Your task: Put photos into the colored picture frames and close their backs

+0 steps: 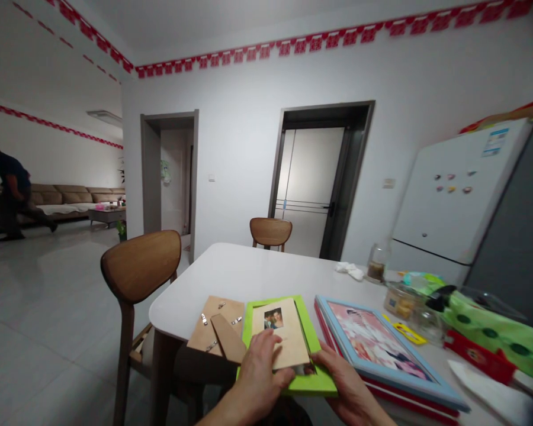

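A lime green picture frame [311,383] lies at the table's near edge, with a cream mat board [293,340] lying tilted inside it. A small photo of two people [273,318] shows in the board's window. My left hand [262,367] rests on the board's lower left part, its fingers over the surface and thumb at the bottom edge. My right hand [340,378] grips the frame's right side near the lower corner. Left of the frame lies a brown backing board [224,307] with metal clips and a stand leg [227,338].
Stacked framed pictures [382,337] lie to the right on the white table [249,266]. Beyond are a glass jar [377,263], a food container [400,300] and a green bag [497,331]. A wooden chair [142,266] stands left. A person [11,183] walks far left.
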`<state>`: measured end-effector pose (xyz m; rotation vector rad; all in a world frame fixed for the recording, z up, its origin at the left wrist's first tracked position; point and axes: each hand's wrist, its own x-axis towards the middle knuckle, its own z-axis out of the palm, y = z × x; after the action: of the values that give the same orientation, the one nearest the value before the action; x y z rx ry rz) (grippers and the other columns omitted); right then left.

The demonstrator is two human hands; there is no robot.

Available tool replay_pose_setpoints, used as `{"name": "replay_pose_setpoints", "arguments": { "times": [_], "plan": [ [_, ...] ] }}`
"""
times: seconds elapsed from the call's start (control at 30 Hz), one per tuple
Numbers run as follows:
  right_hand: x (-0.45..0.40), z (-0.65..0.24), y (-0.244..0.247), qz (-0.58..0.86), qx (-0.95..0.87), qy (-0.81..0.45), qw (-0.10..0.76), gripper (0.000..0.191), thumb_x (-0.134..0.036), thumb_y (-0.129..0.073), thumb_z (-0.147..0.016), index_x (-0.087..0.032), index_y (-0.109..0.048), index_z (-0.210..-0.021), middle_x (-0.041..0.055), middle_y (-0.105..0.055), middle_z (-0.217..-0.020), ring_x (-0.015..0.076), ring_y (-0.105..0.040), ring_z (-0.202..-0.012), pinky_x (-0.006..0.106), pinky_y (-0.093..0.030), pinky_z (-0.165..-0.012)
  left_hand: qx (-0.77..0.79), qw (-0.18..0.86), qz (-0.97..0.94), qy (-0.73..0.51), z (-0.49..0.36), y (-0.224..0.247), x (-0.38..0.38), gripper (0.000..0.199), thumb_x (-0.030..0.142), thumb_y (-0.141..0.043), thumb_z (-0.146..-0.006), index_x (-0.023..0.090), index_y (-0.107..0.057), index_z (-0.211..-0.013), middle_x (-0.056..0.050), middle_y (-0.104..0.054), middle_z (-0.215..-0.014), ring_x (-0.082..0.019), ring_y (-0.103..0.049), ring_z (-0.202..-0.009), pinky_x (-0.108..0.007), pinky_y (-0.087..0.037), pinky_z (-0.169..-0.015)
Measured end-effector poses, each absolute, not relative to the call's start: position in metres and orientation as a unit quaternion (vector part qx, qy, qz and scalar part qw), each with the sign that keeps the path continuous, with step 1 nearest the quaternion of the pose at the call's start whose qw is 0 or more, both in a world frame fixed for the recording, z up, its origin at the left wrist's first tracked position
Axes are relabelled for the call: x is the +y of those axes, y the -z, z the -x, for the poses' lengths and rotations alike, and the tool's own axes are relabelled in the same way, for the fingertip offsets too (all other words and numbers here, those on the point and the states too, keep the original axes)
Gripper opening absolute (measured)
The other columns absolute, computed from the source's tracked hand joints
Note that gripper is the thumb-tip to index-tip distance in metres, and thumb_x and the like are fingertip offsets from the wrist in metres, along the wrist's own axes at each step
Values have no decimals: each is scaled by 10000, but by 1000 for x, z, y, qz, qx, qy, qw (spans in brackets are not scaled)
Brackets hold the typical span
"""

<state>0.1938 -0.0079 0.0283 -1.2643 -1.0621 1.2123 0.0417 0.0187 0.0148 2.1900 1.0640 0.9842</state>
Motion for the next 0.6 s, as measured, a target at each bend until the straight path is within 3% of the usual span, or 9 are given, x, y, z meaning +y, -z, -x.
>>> {"name": "replay_pose_setpoints", "arguments": {
  "times": [0.17,0.3,0.43,0.6],
  "plan": [
    [-1,-196,-22,524,-435,-507,528,541,-292,-457,-646,-133,-379,-1157,-19,-574,-557,128,-536,-502,228,-402,-511,338,143,-862,-349,-49,-33,18,368,135,-452,-702,160,-474,-1069,-67,-535,-1005,-200,-459,-949,-308,-374,-857],
    [4,-210,-7,642,-472,-382,469,721,-308,-446,-635,-82,-188,-1270,-26,-579,-526,141,-526,-469,233,-373,-471,378,126,-812,-428,-29,-40,26,457,82,-398,-693,139,-398,-1147,-61,-548,-895,-182,-503,-848,-301,-405,-790],
    [3,-223,6,722,-553,-206,363,607,-314,-384,-659,-54,-350,-1207,-19,-547,-464,158,-509,-441,244,-336,-447,470,213,-685,-515,2,-36,36,494,74,-406,-662,150,-366,-1148,-36,-559,-875,-160,-540,-759,-275,-424,-712],
    [-3,-227,9,749,-607,-114,239,530,-268,-371,-700,-6,-432,-1157,72,-619,-577,197,-580,-585,272,-392,-595,505,323,-623,-502,29,-2,41,428,88,-423,-640,162,-419,-1061,-33,-569,-988,-159,-563,-808,-235,-427,-685]
  ]
}}
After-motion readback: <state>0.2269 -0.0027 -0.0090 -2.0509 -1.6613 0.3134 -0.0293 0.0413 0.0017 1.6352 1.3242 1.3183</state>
